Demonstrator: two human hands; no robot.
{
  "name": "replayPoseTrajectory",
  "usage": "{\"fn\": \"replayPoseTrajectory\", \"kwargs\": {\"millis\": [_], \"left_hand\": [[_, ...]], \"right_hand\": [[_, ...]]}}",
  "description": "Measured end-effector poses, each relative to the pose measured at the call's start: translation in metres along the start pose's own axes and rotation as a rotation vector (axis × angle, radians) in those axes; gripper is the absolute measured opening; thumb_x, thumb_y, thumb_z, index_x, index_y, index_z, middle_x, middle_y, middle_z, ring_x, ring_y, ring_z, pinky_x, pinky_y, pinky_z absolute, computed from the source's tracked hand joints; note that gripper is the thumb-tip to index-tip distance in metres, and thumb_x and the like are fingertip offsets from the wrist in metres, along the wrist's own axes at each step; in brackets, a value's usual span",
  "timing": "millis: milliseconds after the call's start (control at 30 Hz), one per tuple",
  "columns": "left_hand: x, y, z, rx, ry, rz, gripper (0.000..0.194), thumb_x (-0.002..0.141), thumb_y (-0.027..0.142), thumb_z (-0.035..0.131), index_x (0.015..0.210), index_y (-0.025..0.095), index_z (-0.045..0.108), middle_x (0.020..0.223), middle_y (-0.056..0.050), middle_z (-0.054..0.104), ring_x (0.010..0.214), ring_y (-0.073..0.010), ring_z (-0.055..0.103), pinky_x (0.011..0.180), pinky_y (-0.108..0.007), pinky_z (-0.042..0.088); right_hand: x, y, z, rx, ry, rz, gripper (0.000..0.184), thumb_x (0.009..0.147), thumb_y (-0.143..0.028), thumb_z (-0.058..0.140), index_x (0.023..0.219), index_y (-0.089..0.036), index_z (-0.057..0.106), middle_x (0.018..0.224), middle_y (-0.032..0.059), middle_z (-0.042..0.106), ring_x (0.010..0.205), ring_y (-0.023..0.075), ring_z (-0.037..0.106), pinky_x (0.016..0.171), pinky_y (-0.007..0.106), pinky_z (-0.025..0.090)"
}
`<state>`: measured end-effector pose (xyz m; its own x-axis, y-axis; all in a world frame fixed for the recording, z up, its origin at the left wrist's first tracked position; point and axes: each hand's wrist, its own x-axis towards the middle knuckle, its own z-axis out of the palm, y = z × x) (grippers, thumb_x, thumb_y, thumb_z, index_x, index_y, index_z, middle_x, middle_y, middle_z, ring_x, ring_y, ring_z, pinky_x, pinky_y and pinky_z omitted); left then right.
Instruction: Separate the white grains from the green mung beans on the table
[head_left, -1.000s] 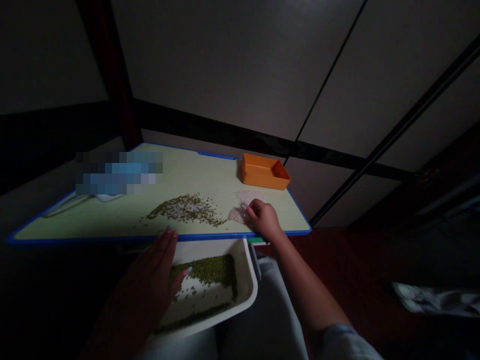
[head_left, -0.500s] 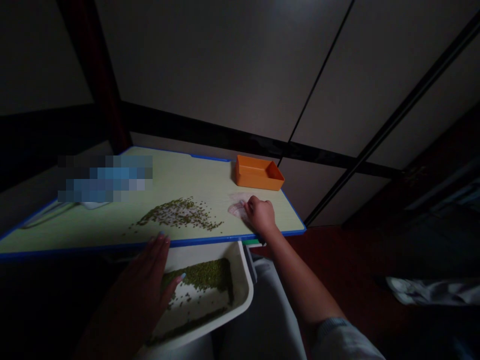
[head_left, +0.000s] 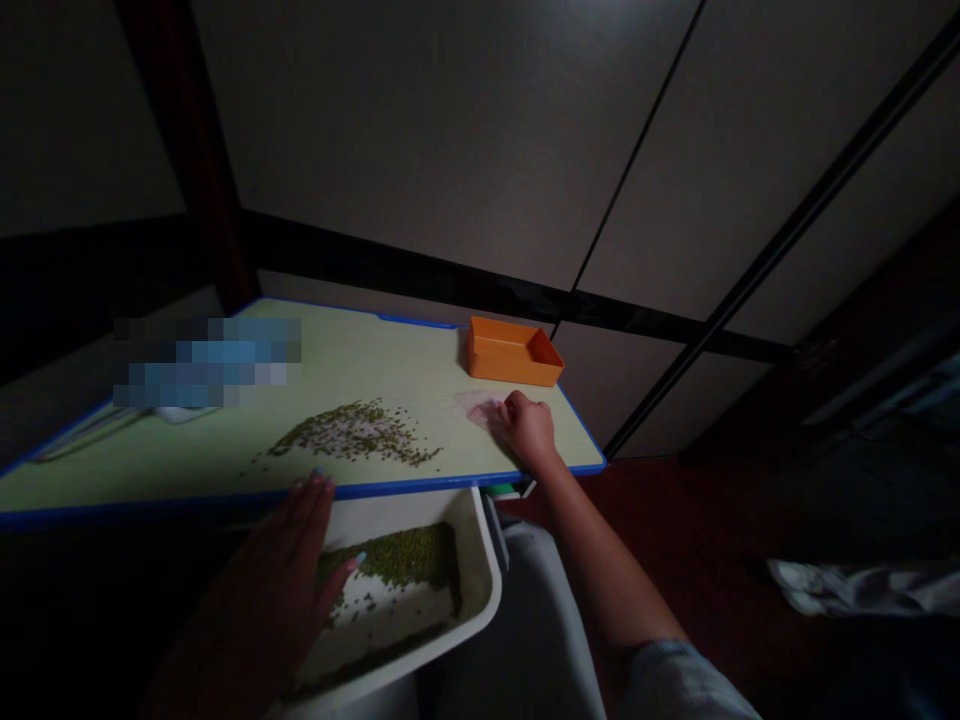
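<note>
My right hand [head_left: 529, 428] is closed at the right part of the table, its fingers pinched on a thin, pinkish, see-through sheet [head_left: 476, 403] that looks like plastic. Left of it, small green beans mixed with paler bits lie in a loose pile [head_left: 352, 432]. My left hand [head_left: 289, 560] is open, fingers stretched out and thumb apart, with the fingertips at the table's front edge. It covers the left part of a white bin [head_left: 484, 590] under that edge. More green beans [head_left: 409, 555] lie inside the bin.
An orange open box [head_left: 514, 362] stands at the table's back right. The pale table [head_left: 337, 350] has a blue rim. A blurred-out blue thing [head_left: 225, 355] lies at the left, with a cable [head_left: 90, 435] nearby. Cabinet panels [head_left: 435, 150] rise behind.
My right hand has shifted slightly right, and the pinkish sheet under its fingers has changed shape. My left hand stays at the table edge. The view has moved a little.
</note>
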<state>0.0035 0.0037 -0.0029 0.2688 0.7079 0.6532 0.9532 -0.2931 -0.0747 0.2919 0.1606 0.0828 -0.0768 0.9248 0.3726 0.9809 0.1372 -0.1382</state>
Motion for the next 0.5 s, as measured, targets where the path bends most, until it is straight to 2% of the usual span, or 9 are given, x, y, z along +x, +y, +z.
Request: {"fn": "replayPoseTrajectory", "kwargs": {"millis": [167, 500], "left_hand": [[0.003, 0.004, -0.007, 0.026, -0.001, 0.017, 0.077, 0.088, 0.050, 0.036, 0.147, 0.002, 0.022, 0.143, -0.025, 0.048, 0.133, -0.0335, 0.048, 0.103, -0.044, 0.044], [0.000, 0.005, -0.005, -0.039, -0.087, -0.055, 0.078, 0.087, 0.056, 0.035, 0.146, 0.006, 0.025, 0.147, -0.024, 0.044, 0.136, -0.0336, 0.044, 0.104, -0.047, 0.043]], "right_hand": [[-0.007, -0.007, -0.003, 0.155, -0.017, -0.116, 0.025, 0.095, -0.038, 0.049, 0.087, -0.020, 0.065, 0.077, 0.0034, 0.072, 0.065, 0.0146, 0.058, 0.060, 0.025, 0.029], [-0.005, -0.030, -0.002, 0.202, -0.095, -0.275, 0.025, 0.094, -0.037, 0.051, 0.086, -0.019, 0.066, 0.077, 0.0045, 0.071, 0.068, 0.0151, 0.059, 0.063, 0.024, 0.030]]}}
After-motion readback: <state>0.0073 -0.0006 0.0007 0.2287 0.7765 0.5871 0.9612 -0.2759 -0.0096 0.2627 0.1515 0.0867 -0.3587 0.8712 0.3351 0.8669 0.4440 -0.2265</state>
